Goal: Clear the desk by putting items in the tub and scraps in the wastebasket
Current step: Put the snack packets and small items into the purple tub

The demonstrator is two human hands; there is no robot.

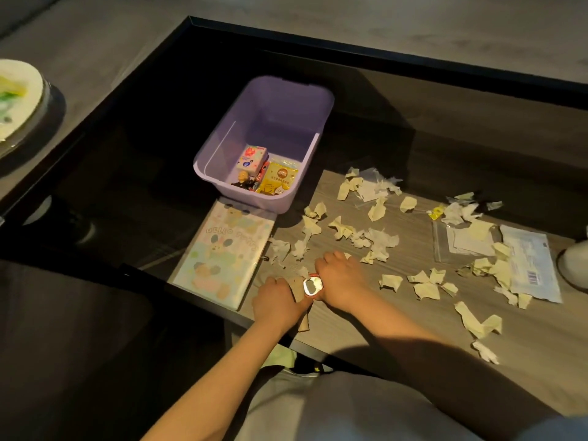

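Far left, off the tabletop (397,316), stands a round bin (31,81) with a pale liner, probably the wastebasket. A patterned folder (222,253) lies at the near left, with the tub (280,109) just beyond it, touching or nearly so, and already holding a few small packets.

The left hand (275,302) is curled around a brown card strip (297,288) at the near edge. Close beside it, the right hand (342,281) pinches a small red-rimmed trinket (313,286); it may be a bottle opener, though the light is too dim to be sure. The hands are almost touching, with the trinket between them.

To do this step well, pull the trinket free of the card first. Then carry it far and left over the folder, and lower it into the tub rather than tossing it. The card probably belongs in the bin. Keep the wrists lifted so they do not sweep the paper scraps (378,240), which are scattered from just beyond the hands away to the right.
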